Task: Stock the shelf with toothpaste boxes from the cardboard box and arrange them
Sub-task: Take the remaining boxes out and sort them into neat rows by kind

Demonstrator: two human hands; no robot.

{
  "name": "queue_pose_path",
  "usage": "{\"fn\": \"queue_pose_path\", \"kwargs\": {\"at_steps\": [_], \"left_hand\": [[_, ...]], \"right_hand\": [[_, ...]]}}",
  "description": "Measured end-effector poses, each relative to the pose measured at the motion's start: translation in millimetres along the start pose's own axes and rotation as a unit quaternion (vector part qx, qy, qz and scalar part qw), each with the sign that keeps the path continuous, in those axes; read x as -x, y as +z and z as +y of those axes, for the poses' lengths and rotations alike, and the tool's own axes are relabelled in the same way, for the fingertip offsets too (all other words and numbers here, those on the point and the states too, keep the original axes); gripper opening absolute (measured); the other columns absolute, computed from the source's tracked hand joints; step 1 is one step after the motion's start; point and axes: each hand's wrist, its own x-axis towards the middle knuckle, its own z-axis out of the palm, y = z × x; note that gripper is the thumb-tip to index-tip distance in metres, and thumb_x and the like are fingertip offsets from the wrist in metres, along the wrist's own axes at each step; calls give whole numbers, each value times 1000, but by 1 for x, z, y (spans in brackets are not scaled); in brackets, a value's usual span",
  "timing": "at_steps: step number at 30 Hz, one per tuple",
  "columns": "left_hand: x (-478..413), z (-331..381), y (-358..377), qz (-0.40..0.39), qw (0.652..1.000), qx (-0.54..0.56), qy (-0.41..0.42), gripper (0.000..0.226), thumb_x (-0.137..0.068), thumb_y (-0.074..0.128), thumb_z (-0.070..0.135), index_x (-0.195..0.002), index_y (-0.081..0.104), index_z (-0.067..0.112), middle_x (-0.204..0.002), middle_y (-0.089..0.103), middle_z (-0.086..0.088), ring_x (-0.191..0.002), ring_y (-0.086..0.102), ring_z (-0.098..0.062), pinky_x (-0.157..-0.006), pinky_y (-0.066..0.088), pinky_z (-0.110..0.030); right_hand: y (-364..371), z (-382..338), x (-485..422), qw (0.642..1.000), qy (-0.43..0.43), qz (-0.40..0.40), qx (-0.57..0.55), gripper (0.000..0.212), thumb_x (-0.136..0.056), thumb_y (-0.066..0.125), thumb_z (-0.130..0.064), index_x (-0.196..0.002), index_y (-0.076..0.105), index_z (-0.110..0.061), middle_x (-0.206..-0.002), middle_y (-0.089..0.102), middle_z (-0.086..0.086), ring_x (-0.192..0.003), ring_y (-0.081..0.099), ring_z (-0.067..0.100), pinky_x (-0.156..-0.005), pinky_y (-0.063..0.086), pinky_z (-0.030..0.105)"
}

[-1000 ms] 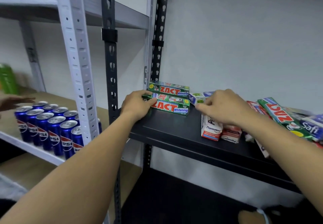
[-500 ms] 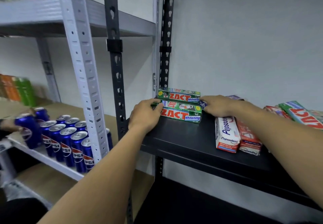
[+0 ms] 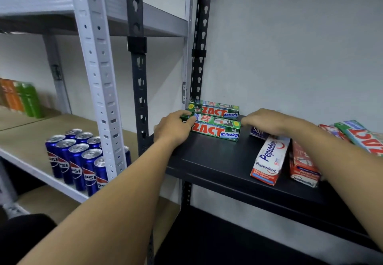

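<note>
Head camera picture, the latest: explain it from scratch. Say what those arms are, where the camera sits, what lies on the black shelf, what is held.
No machine here: these are a person's two bare arms, filmed by a camera worn on the head, looking forward and down. The left hand grips the left end of the front Zact box; the right hand has its fingertips at that box's right end. A second Zact box lies just behind it. Also on the black shelf lie a Pepsodent box, a red box beside it and a blue Safi box partly under the right hand. The grey rack on the left holds Pepsi cans.
</note>
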Motion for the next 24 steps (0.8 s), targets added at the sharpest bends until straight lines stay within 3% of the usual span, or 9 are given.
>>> {"fn": "queue_pose_path", "kwargs": {"at_steps": [4, 8, 11, 15, 18, 21, 24], "left_hand": [[-9, 1, 4, 3, 1000, -21, -5, 39, -93, 49, 63, -126, 57, 44, -129, 64, 4, -116, 56, -24, -103, 41, -50], [-22, 1, 9, 22, 999, -21, -27, 53, -89, 55, 64, -132, 50, 33, -128, 64, 0, -116, 58, -26, -102, 43, -49], [-32, 1, 12, 40, 998, -1, -44, 63, -88, 61, 60, -137, 44, 23, -131, 62, -5, -119, 57, -28, -103, 43, -48], [-44, 0, 16, 41, 998, -13, -38, 57, -90, 60, 57, -135, 49, 23, -132, 62, -4, -119, 56, -27, -102, 43, -47], [-55, -3, 20, 34, 999, -10, -20, 52, -91, 61, 53, -134, 52, 24, -134, 61, -2, -120, 56, -26, -99, 45, -43], [-64, -3, 22, 21, 1000, -5, -5, 50, -93, 61, 51, -134, 53, 24, -135, 61, -2, -121, 56, -25, -96, 47, -39], [-71, -2, 24, 11, 1000, -2, 8, 51, -92, 61, 50, -135, 54, 23, -137, 60, -3, -123, 56, -25, -99, 47, -41]], "right_hand": [[9, 3, -4, 1000, -17, -10, -7, 44, -85, 60, -62, -115, 70, -31, -108, 63, -5, -98, 55, 13, -81, 40, 31], [14, 5, -16, 999, -36, 21, 26, 46, -92, 54, -58, -120, 71, -25, -85, 61, -9, -93, 56, 15, -72, 38, 28], [18, 6, -24, 998, -33, 33, 42, 45, -96, 49, -55, -122, 69, -25, -81, 57, -10, -96, 56, 18, -75, 40, 28], [22, 8, -35, 996, -27, 33, 75, 46, -99, 42, -54, -127, 65, -25, -106, 63, 2, -98, 52, 20, -88, 46, 32], [24, 9, -45, 995, -18, 31, 96, 46, -101, 39, -51, -129, 63, -24, -102, 59, 2, -104, 54, 24, -94, 46, 36], [29, 13, -52, 993, 5, 47, 111, 48, -100, 37, -53, -130, 61, -24, -119, 62, 6, -112, 53, 27, -97, 46, 41], [32, 15, -56, 991, 9, 60, 116, 49, -100, 36, -52, -132, 60, -24, -123, 62, 6, -114, 54, 27, -97, 46, 41]]}}
